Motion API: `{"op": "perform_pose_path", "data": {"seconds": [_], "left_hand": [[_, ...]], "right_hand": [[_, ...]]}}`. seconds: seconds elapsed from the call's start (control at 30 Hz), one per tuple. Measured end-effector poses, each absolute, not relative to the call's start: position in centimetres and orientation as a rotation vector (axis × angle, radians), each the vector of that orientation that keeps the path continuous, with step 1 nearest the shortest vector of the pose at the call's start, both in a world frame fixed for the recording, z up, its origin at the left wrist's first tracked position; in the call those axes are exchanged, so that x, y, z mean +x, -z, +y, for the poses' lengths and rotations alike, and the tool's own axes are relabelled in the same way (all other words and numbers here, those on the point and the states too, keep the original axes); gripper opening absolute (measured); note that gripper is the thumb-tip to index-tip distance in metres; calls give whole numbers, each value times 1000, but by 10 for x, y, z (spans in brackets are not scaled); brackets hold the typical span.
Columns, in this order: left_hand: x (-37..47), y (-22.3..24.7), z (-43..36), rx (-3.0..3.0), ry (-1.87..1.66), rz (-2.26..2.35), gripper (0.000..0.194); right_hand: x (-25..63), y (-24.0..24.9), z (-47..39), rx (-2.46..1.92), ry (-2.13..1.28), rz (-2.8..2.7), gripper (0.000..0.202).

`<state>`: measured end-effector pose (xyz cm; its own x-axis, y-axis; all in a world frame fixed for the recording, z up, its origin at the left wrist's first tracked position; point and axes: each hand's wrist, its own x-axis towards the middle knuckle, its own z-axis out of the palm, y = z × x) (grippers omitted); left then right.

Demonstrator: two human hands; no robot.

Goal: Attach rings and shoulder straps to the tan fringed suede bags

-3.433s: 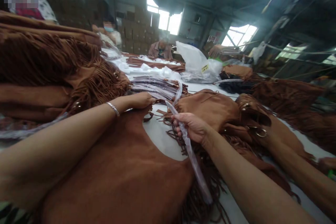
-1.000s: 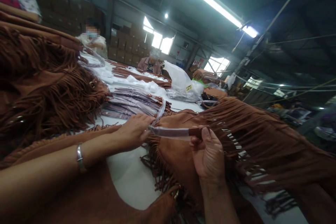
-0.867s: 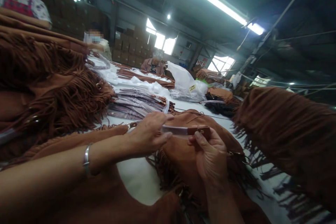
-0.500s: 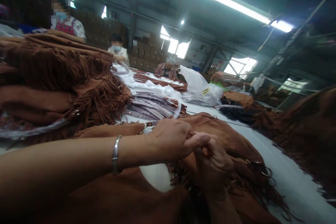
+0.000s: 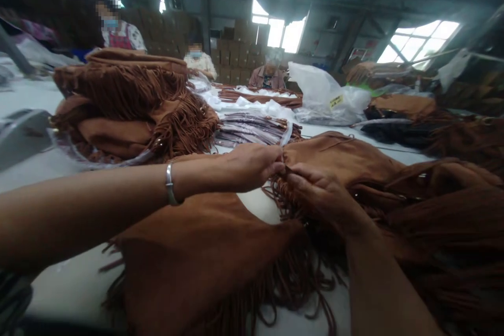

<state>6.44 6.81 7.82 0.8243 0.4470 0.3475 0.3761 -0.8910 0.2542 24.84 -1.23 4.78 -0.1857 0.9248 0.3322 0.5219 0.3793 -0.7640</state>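
My left hand [image 5: 258, 167], with a silver bracelet at the wrist, is closed in a pinch at the centre of the view. Its fingertips nearly meet those of my right hand [image 5: 315, 186], which pinches a thin brown piece too small to make out fully. Below them a brown suede piece with long fringe [image 5: 197, 252] lies on the white table. Just behind my right hand is a brown fringed bag [image 5: 338, 155].
A tall pile of fringed brown bags [image 5: 134, 94] stands at the left. Wrapped straps [image 5: 252, 128] and a clear plastic bag [image 5: 326, 97] lie farther back. Dark brown fringed pieces fill the right side. Three masked or blurred people are behind the table.
The view has tilted down and shifted, showing more of the table and the fringed piece. My hands have drawn slightly apart, from overlapping fingers to fingertips close together.
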Motion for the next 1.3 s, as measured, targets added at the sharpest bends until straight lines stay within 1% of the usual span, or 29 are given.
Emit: {"op": "perform_pose_path", "data": {"seconds": [0.03, 0.1, 0.17, 0.27, 0.33, 0.4, 0.43, 0.5, 0.57, 0.63, 0.7, 0.73, 0.8, 0.83, 0.9, 1.03, 1.1, 1.23, 1.3], "left_hand": [[68, -78, 66, 2765, -668, 678, 22], [75, -74, 58, 2582, -768, 749, 22], [84, -65, 47, 2471, -710, 760, 22], [98, -45, 31, 2533, -268, 706, 28], [108, -31, 25, 2551, 38, 718, 40], [118, -22, 21, 2512, 213, 750, 52], [123, -19, 20, 2486, 262, 758, 54], [129, -18, 19, 2444, 316, 770, 48], [127, -22, 20, 2366, 337, 784, 36], [118, -28, 23, 2193, 301, 754, 24], [105, -34, 28, 1953, 142, 670, 19], [99, -36, 30, 1823, 32, 611, 23], [88, -39, 35, 1584, -163, 488, 38], [84, -38, 37, 1478, -224, 426, 44], [78, -34, 41, 1318, -286, 320, 50], [73, -18, 47, 1116, -425, 215, 47], [71, -12, 48, 1058, -481, 204, 43], [67, -7, 51, 1031, -502, 160, 48], [65, -7, 53, 1041, -503, 145, 48]], "right_hand": [[250, -49, -13, -1218, -716, -1678, 20], [257, -49, -11, -1122, -728, -1369, 21], [268, -47, -6, -1039, -661, -1150, 25], [285, -41, 1, -985, -622, -1030, 30], [290, -37, 4, -981, -638, -1009, 31], [288, -34, 5, -994, -660, -1027, 31], [285, -34, 5, -1002, -668, -1044, 31], [279, -33, 4, -1019, -679, -1079, 32], [275, -33, 3, -1030, -686, -1105, 32], [274, -34, 2, -1033, -695, -1117, 30], [275, -34, 1, -1025, -706, -1120, 28], [275, -34, 1, -1018, -714, -1120, 28], [275, -34, 1, -1003, -745, -1123, 27], [275, -34, 1, -996, -766, -1128, 27], [271, -33, 1, -985, -811, -1142, 27], [264, -32, 0, -993, -868, -1164, 31], [260, -32, -1, -1023, -908, -1155, 28], [251, -30, -4, -1082, -1160, -1198, 25], [246, -29, -4, -1096, -1222, -1235, 25]]}}
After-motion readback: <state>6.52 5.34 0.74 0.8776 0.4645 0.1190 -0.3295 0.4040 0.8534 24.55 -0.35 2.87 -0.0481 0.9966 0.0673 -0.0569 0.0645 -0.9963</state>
